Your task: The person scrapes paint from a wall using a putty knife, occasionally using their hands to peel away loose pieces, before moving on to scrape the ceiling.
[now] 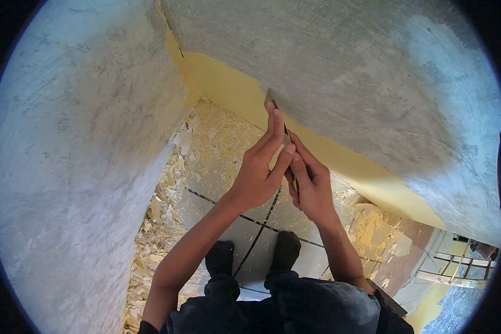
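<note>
A scraper (270,99) with a thin metal blade touches the wall at the upper edge of a yellow paint strip (222,80). My right hand (312,183) is wrapped round its dark handle. My left hand (261,164) lies along the tool, its fingertips pressed on the blade's side and its thumb close to my right hand. Above the yellow strip the wall (339,67) is bare grey.
Yellow and white paint flakes (156,239) cover the tiled floor (253,242) along the left wall (72,167). My feet in dark socks stand on the tiles. A rack-like frame (462,267) is at the lower right.
</note>
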The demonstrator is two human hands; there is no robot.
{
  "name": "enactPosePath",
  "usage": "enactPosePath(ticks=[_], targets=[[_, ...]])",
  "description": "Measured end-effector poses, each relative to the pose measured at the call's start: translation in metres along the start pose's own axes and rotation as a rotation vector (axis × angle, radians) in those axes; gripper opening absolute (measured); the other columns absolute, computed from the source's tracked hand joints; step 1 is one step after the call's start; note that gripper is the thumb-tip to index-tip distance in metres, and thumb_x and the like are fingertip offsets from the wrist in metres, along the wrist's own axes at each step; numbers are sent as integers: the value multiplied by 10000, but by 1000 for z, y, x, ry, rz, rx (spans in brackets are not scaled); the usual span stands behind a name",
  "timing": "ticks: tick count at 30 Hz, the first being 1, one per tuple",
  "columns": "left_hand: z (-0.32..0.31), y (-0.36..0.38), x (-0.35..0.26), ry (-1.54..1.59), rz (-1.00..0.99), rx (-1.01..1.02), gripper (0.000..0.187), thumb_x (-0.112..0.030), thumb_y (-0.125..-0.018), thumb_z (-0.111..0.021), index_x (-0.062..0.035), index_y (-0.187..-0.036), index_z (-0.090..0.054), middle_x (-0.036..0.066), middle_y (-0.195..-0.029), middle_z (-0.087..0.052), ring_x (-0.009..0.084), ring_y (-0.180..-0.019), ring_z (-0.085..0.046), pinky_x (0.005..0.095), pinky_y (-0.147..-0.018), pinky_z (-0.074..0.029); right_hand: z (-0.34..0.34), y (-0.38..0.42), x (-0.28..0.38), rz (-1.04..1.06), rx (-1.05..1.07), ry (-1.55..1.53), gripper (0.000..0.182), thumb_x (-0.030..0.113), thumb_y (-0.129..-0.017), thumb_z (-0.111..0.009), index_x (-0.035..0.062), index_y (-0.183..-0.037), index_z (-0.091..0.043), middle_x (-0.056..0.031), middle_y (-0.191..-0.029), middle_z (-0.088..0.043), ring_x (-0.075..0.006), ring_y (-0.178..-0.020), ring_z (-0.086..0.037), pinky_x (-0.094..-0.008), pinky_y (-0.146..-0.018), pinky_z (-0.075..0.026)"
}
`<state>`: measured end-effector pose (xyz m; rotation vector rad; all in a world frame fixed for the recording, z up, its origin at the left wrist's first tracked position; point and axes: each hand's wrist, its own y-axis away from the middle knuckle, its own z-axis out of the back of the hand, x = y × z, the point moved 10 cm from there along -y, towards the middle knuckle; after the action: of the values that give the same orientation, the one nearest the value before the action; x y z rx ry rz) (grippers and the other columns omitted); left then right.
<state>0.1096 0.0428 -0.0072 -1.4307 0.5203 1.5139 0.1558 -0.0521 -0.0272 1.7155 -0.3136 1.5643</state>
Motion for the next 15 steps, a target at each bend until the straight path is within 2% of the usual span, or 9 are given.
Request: enactPosePath(ticks=[3, 5, 7, 9, 11, 12, 13, 15], targets=[[0, -1, 3, 5, 9, -4, 613, -170, -997, -466, 56, -1484, -171, 284, -1545, -143, 380, -1426, -196, 412, -1143, -256, 2, -6, 3, 18, 7, 107, 408, 212, -1032, -429, 118, -1428, -461, 19, -678, -476, -48, -538, -380, -213, -499, -350], [8, -1, 5, 13, 18, -41, 611, -167, -997, -466, 58, -1484, -173, 285, -1544, -142, 377, -1427, -195, 410, -1145, -253, -6, -4, 4, 9, 14, 26, 409, 215, -1029, -435, 119, -1426, -465, 19, -674, -476, -50, -528, -381, -217, -489, -348], [3, 1, -1, 19, -2, 52, 596, -161, -1000, -461, 60, -1480, -185, 288, -1541, -150, 368, -1428, -200, 404, -1141, -256, -2, 7, 4, -7, 9, 4, 412, 222, -1028, -441, 120, -1426, -464, 21, -669, -472, -50, -526, -381, -218, -486, -349], [6, -4, -3, -3, -25, 6, 587, -155, -1000, -458, 62, -1478, -193, 287, -1541, -155, 365, -1429, -200, 400, -1141, -254, -1, 1, 1, -26, 3, -14, 415, 229, -1027, -447, 120, -1427, -463, 22, -664, -468, -50, -524, -382, -219, -482, -350], [7, -3, -3, -11, -33, -37, 579, -149, -1001, -455, 64, -1475, -201, 286, -1540, -160, 361, -1430, -200, 395, -1140, -253, -8, -19, 9, 123, 28, 72, 422, 244, -1026, -459, 119, -1429, -459, 28, -655, -459, -49, -519, -382, -220, -474, -347], [13, -4, 5, 65, 36, -54, 577, -147, -1000, -458, 67, -1473, -206, 284, -1540, -163, 359, -1429, -203, 392, -1140, -251, -9, -16, 12, 124, 30, 76, 422, 244, -1026, -459, 119, -1429, -459, 28, -655, -459, -49, -519, -382, -220, -474, -347], [18, -5, 12, 137, 101, -73, 574, -145, -999, -460, 70, -1470, -212, 282, -1541, -166, 357, -1429, -205, 388, -1140, -249, -11, -12, 13, 65, 29, 44, 422, 248, -1025, -465, 119, -1427, -462, 30, -656, -456, -49, -520, -379, -221, -474, -345], [14, -1, 5, 100, 67, -6, 574, -146, -999, -461, 67, -1471, -213, 279, -1540, -173, 358, -1428, -209, 388, -1140, -249, -13, 0, 9, 7, 29, 2, 423, 251, -1024, -470, 118, -1425, -464, 33, -656, -454, -50, -520, -377, -221, -474, -344]])
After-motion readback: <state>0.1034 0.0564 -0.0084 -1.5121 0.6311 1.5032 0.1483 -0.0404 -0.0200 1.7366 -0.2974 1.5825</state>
